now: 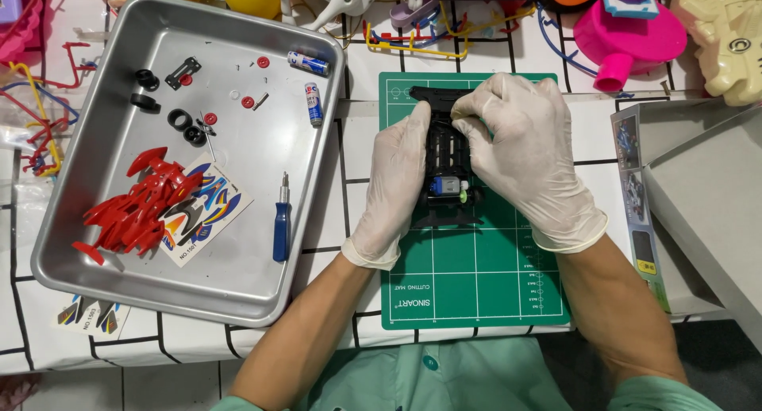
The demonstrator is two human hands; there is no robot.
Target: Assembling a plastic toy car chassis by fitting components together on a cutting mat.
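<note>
Both gloved: left hand (394, 185) and right hand (520, 153) pinching black toy chassis (446, 165) on green cutting mat (476, 284); metal tray (95, 244) at table's left edge.

White table cover (349, 165) with black grid lines, green cutting mat (476, 292) at centre, metal tray (238, 276) left, grey box (706, 189) right, coloured plastic toys (627, 30) along far edge, even bright light.
</note>
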